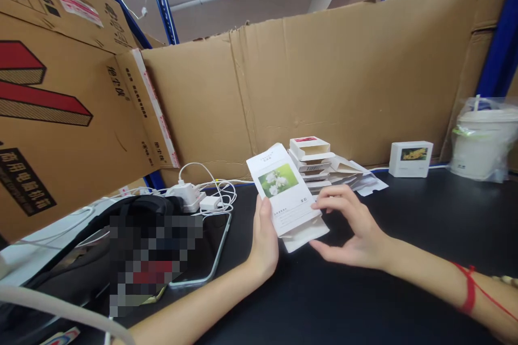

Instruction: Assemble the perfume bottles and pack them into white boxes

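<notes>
A white cardboard box point(289, 215) with a photo of white flowers is tilted up above the black table. It looks flattened, and a flap sticks out at its lower end. My left hand point(265, 240) holds it by the left edge, thumb on the front face. On the other side, my right hand point(356, 229) has thumb and fingers spread around the lower right corner. Its fingertips are at the box's edge; whether they touch it I cannot tell. Behind it lies a stack of similar white boxes point(309, 148), some folded open.
A small upright box point(410, 160) with a yellow-flower picture stands at the back right, near a bagged white cup point(479, 140). To the left are a tablet point(210, 242), a white charger with cables point(186, 194) and a black bag point(73, 264). Cardboard walls point(343, 81) enclose the table point(324, 302).
</notes>
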{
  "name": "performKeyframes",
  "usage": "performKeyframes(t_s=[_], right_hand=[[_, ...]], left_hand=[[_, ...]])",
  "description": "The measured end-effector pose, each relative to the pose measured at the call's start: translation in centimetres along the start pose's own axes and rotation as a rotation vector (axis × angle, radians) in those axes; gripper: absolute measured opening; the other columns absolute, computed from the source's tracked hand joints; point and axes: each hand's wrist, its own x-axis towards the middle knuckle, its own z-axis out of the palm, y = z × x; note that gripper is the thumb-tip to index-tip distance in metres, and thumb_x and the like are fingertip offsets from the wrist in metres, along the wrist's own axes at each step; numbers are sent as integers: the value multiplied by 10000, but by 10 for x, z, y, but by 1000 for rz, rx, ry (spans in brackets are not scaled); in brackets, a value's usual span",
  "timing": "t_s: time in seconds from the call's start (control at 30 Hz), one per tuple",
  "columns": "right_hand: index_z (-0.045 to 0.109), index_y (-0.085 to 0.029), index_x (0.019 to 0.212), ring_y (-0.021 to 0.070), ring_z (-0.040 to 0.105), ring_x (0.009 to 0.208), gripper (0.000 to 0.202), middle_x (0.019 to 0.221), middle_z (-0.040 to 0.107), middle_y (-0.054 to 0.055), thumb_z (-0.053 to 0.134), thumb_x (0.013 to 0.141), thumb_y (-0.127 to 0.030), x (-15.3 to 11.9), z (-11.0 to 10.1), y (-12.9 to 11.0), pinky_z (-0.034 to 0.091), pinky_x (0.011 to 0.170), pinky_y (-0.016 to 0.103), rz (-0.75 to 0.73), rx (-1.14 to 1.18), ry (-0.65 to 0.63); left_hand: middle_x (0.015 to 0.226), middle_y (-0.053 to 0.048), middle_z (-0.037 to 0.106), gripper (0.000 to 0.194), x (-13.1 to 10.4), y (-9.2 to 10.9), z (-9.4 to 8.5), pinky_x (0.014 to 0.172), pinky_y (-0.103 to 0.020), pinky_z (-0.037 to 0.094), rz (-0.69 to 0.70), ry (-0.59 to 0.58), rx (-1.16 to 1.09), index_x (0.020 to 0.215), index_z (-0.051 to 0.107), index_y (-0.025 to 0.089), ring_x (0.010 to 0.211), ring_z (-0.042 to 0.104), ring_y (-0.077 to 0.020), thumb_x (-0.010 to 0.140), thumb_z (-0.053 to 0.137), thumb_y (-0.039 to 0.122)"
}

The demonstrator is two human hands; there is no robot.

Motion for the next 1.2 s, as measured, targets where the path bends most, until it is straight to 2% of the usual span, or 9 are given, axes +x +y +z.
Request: performKeyframes(t_s=[0.23, 0.3, 0.4, 0.47, 0.6, 0.73, 0.8, 0.93, 1.2], right_hand=[[359, -265, 1241, 245, 445, 1163, 653, 1334, 269, 131, 687, 676, -271, -15, -3, 10, 565, 662, 258, 286, 189, -287], [357, -285, 1261, 266, 400, 1219, 652, 1377, 210, 125, 678, 695, -255, -16, -2, 9, 572, 699, 283, 297, 238, -312], [437, -271, 1194, 249, 448, 1181, 509, 1374, 223, 118, 645, 734, -207, -16, -1, 8, 580, 685, 274, 280, 267, -250], [496, -251, 1122, 230, 476, 1147, 406, 1346, 277, 111, 633, 744, -192, -15, -1, 7, 582, 656, 252, 304, 250, -172], [548, -236, 1079, 237, 458, 1167, 372, 1304, 358, 100, 657, 723, -217, -11, -2, 5, 583, 607, 221, 369, 227, -85], [561, -247, 1136, 210, 516, 1090, 398, 1293, 397, 95, 641, 747, -234, -9, -3, 3, 575, 553, 197, 407, 229, -20], [556, -258, 1169, 205, 530, 1062, 414, 1292, 398, 95, 626, 761, -245, -9, -3, 2, 577, 541, 201, 423, 224, -16], [555, -284, 1184, 191, 556, 1010, 411, 1289, 385, 87, 600, 777, -246, -10, -3, 1, 589, 564, 219, 487, 282, -38], [561, -300, 1184, 195, 549, 1032, 387, 1299, 371, 88, 567, 802, -240, -10, -2, 3, 575, 570, 194, 532, 380, -35]], left_hand=[[1145, -106, 590, 546, -4, 3, 0, 844, -312, 488, -42, -84, 152, 1117, 539, 125, 1029, 567, -234, 829, 419, 573], [1153, -103, 581, 548, -4, 2, 0, 727, -275, 528, -82, -88, 188, 1192, 497, 146, 962, 594, -218, 840, 415, 558], [1187, -115, 544, 643, -4, 2, 1, 411, -202, 477, -134, -106, 205, 1358, 295, 223, 742, 629, -185, 825, 454, 545], [1243, -112, 492, 682, -4, 3, 2, 343, -168, 430, -70, -108, 201, 1397, 195, 281, 676, 615, -152, 823, 480, 514], [1316, -77, 397, 606, -5, 4, 1, 408, -163, 484, 88, -121, 232, 1386, 234, 352, 701, 582, -106, 843, 495, 424], [1288, -102, 349, 424, -7, 4, -2, 453, -182, 525, 151, -207, 333, 1224, 532, 242, 704, 556, -88, 828, 517, 393], [1295, -101, 314, 382, -8, 4, -3, 486, -188, 543, 173, -253, 355, 1148, 596, 213, 768, 570, -110, 800, 555, 365], [1286, -92, 307, 393, -9, 4, -3, 515, -196, 559, 157, -296, 350, 1170, 574, 233, 876, 570, -155, 783, 566, 303], [1354, -94, 254, 440, -10, 2, -8, 486, -197, 534, 129, -341, 401, 1258, 494, 284, 736, 560, -94, 822, 521, 328]])
